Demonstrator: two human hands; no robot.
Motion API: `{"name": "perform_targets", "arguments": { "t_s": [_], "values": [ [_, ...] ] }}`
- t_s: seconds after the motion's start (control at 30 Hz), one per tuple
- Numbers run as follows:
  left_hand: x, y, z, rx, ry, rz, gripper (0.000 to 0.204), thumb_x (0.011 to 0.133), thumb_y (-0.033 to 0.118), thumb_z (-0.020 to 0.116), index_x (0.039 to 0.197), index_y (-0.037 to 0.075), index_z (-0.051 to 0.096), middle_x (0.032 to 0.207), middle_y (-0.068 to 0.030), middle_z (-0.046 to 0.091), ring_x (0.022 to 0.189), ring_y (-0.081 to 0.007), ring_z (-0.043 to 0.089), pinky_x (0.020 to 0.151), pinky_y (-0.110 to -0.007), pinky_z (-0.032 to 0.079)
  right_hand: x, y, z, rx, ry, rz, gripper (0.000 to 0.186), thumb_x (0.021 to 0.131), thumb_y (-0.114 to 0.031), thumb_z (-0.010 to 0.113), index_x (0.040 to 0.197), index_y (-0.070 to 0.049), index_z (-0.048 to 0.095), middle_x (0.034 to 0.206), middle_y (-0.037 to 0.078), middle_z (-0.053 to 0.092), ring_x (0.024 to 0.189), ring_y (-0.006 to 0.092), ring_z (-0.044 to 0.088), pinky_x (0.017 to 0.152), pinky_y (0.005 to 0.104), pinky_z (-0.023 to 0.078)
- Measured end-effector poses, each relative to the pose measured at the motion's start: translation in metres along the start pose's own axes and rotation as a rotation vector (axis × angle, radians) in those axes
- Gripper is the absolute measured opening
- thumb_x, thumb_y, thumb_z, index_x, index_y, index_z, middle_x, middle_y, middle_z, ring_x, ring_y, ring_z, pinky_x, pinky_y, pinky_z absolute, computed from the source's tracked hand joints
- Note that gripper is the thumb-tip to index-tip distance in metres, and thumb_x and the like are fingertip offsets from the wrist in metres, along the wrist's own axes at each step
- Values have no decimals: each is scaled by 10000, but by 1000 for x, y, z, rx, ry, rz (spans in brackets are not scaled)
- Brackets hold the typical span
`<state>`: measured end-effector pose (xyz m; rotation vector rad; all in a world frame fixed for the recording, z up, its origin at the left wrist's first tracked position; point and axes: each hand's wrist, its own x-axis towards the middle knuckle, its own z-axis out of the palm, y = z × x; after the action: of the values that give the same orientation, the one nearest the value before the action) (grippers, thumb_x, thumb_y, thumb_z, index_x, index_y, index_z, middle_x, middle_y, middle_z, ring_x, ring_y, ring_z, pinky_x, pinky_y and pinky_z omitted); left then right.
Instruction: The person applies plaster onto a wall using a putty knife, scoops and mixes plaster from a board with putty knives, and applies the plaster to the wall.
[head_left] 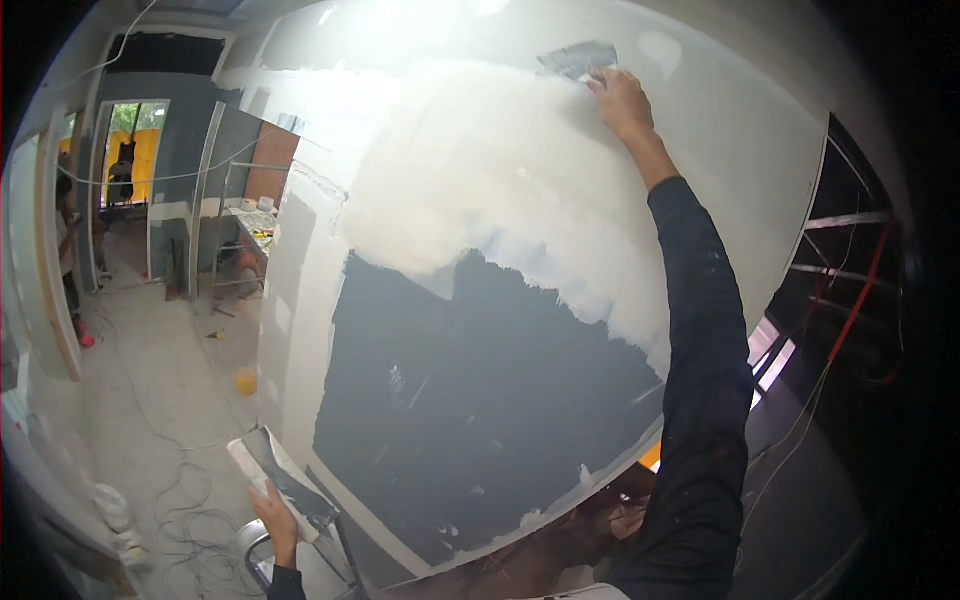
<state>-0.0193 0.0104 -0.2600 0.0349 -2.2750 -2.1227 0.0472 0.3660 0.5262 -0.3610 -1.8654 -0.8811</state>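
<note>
My right arm is stretched up across a large board wall (450, 370). The fingers of my right hand (625, 103) are closed around a wide putty knife (582, 60), its blade flat against the upper part of the wall. Pale wet plaster (460, 170) covers the upper and middle wall below and left of the blade; lower down the surface is bare dark grey with a ragged plaster edge. At lower left, my left hand (277, 520) grips a long, narrow mud pan (280, 478) smeared with white plaster, held tilted away from the wall.
A metal stepladder frame (335, 550) stands below my left hand. Loose cables (190, 505) lie coiled on the floor (130, 340), with a yellow tub (245, 380) farther off. Another person (68, 245) is at the far left by a doorway. A red bar (860, 290) crosses a dark opening at right.
</note>
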Motion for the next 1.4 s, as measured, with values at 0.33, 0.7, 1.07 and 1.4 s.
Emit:
{"name": "perform_targets", "arguments": {
  "t_s": [0.33, 0.7, 1.07, 1.4],
  "values": [
    [12, -3, -5, -56, -67, 38, 678, 1047, 360, 480, 1446, -157, 297, 1456, -325, 411, 1333, -384, 445, 1120, -405, 330, -366, -64, -166, 713, 429, 582, 426, 872, -46, 729, 1220, 103, 532, 1091, 142, 629, 958, 169, 612, 825, 305, 496],
    [46, -43, -5, -214, -217, 20, 623, 1023, 388, 530, 1356, -122, 399, 1355, -261, 503, 1161, -326, 567, 990, -434, 482, -687, -99, -195, 249, 202, 1303, 211, 959, -133, 662, 1030, 65, 678, 803, 119, 657, 707, 192, 612, 680, 334, 482],
    [24, -11, -6, -190, -248, -2, 664, 1026, 399, 512, 1376, -137, 339, 1390, -301, 443, 1197, -356, 541, 1007, -455, 475, -684, -90, -178, 258, 127, 1242, 287, 910, -73, 672, 1186, 3, 642, 1065, 125, 614, 978, 277, 614, 848, 344, 474],
    [22, -21, 1, -237, -324, 12, 645, 1025, 400, 522, 1356, -132, 367, 1351, -291, 478, 1175, -360, 556, 997, -456, 482, -690, -90, -177, 358, 120, 1236, 280, 857, -29, 690, 1135, -6, 660, 1011, 126, 601, 913, 294, 603, 817, 351, 472]
  ]
}}
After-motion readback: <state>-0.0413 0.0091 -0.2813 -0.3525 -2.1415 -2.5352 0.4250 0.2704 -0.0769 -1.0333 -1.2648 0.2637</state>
